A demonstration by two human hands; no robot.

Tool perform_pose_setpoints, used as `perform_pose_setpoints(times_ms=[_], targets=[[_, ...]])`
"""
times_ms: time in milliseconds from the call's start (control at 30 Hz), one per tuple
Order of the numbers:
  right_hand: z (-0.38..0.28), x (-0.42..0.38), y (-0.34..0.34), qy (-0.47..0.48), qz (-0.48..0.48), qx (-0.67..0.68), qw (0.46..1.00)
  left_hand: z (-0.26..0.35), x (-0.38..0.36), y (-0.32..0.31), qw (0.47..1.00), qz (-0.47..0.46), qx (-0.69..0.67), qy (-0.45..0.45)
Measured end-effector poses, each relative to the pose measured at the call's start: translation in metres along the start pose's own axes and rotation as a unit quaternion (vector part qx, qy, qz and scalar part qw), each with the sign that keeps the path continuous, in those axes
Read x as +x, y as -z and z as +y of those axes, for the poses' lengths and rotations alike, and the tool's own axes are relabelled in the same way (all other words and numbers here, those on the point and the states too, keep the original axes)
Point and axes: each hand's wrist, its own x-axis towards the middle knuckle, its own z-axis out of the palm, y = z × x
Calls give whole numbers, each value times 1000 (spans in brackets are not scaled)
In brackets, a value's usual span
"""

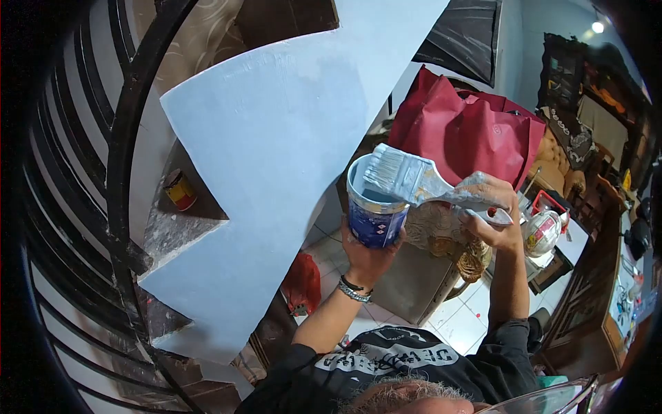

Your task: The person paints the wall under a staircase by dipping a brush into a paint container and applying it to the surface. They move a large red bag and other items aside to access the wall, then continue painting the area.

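Observation:
A wide paintbrush (407,174) coated in pale blue paint lies across the top of a paint can, its bristles over the opening. My right hand (495,203) is closed round the brush's handle. My left hand (372,255) grips the blue paint can (376,224) from below, fingers wrapped about its base; streaks of paint mark the can's rim. Left of both hands stands a stepped panel (276,138) along a staircase, covered in light blue paint that looks patchy near its upper part.
Black metal railing bars (121,159) curve along the left. A small yellow and red can (181,190) sits on a step behind the panel. A large red bag (462,127) is beyond the brush; a red plastic bag (301,283) lies below. Furniture (586,331) lines the right.

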Motion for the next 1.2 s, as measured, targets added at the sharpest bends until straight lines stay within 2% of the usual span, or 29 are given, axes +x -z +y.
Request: perform_pose_setpoints(times_ms=[167, 267, 500, 633, 733, 767, 833, 933, 1000, 1033, 1067, 1100, 1200], targets=[[10, 8, 4, 83, -31, -12, 996, 1, 3, -7, 999, -26, -11, 16], [2, 14, 13, 88, -63, -18, 994, -1, 0, -9, 1000, 0, 5, 9], [9, 23, 7, 49, 64, -57, 995, 0, 3, 0, 1000, 3, 24, 4], [3, 58, -6, 40, 102, -22, 994, -2, 11, 7, 1000, -6, -1, 1], [-10, 103, -14, 46, 74, -6, 996, -3, 17, 11, 1000, -11, -6, 6], [3, 116, -17, 42, 87, 86, 992, -3, 17, 12, 1000, -13, 0, 6], [2, 140, -6, 34, 80, 115, 990, -2, 15, 21, 1000, -8, -14, 13], [-20, 150, 4, 59, 117, 33, 991, 0, 13, 37, 1000, 27, -10, 3], [-26, 139, 16, 40, 61, 53, 996, 0, 9, 41, 997, 69, -13, -15], [-28, 135, 18, 31, 31, 61, 997, 0, 8, 42, 998, 66, -17, -10], [-28, 131, 6, 1, 55, 64, 996, 3, 6, 44, 998, 63, -21, -5], [-20, 135, -2, 33, 50, 48, 997, 5, 3, 45, 998, 62, -23, 1], [-23, 158, -5, 49, 59, -3, 997, 7, 7, 48, 998, 54, -19, 2]])
